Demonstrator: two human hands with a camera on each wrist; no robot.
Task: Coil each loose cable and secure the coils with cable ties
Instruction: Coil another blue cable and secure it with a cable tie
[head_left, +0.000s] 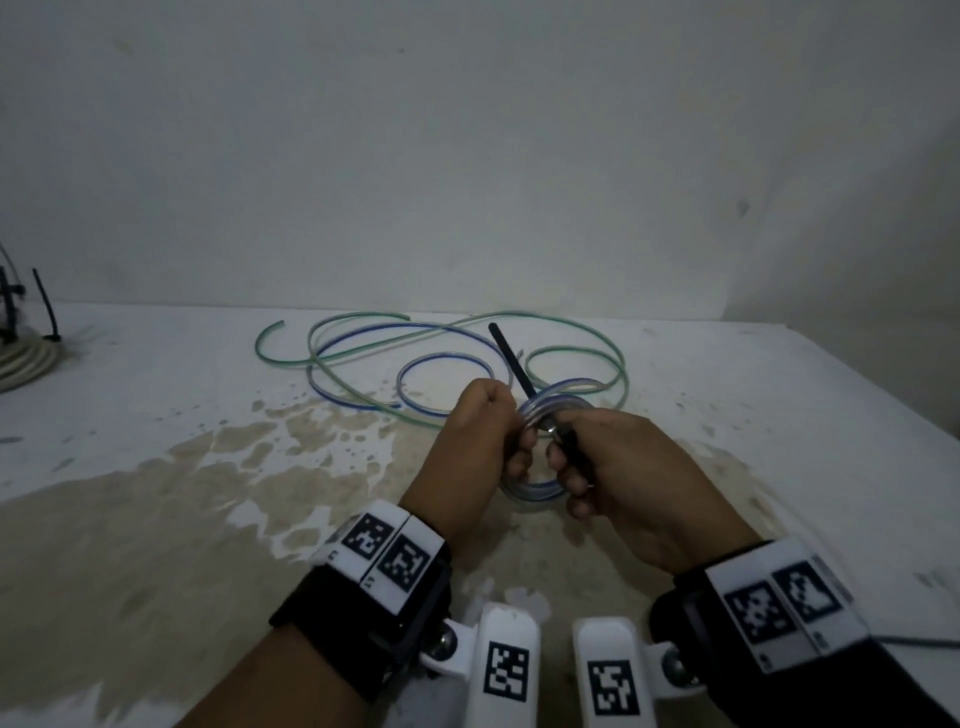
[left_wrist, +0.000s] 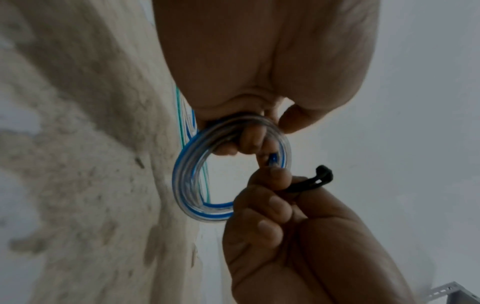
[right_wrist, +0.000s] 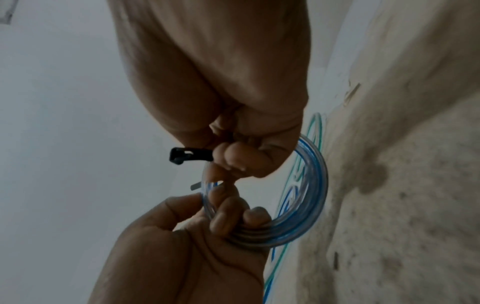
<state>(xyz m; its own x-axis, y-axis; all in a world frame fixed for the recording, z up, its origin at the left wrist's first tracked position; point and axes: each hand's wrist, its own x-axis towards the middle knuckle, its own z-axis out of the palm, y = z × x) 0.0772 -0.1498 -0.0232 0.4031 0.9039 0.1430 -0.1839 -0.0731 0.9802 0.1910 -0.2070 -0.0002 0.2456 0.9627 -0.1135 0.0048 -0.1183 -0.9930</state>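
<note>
Coil (head_left: 540, 415) x1, tie (head_left: 511, 366) x1, 2 hands

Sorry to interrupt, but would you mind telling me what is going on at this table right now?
A person is bundling cables. The left hand grips a small coil of clear, blue-striped cable, held above the stained table. The right hand pinches a black cable tie at the coil; its head pokes out, not yet closed into a loop. More blue and green cable lies loose behind, and a tied grey coil sits far left.
</note>
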